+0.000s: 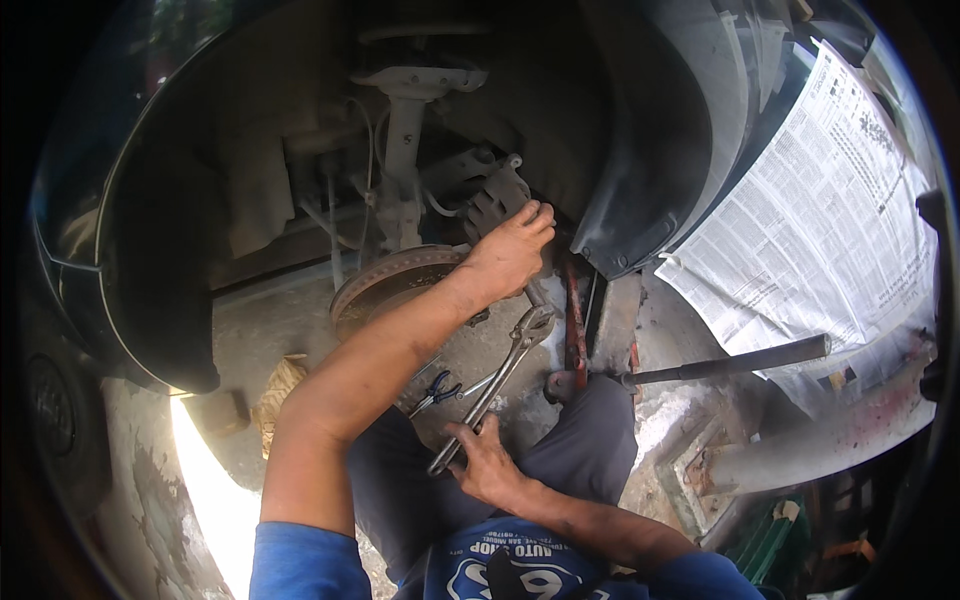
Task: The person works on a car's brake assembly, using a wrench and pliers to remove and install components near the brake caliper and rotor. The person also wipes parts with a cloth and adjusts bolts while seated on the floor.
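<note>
Inside a wheel well, my left hand [510, 250] has its fingers wrapped on the dark brake caliper [495, 195] beside the pale strut [402, 140]. Below the caliper sits the rusty brake disc [365, 290], partly hidden by my forearm. My right hand [485, 462] grips the handle of a long steel wrench [500, 375], whose head meets a short metal piece below the caliper. Blue-handled pliers [432, 398] lie on the concrete under my left arm.
A jack with a red body [576, 330] and long handle [740, 355] stands right of my knee. Newspaper [810, 200] covers the right fender. A thick pale pipe [800, 460], crumpled brown paper [275, 405] and a green crate [760, 545] lie around me. The dark bumper [140, 320] curves at left.
</note>
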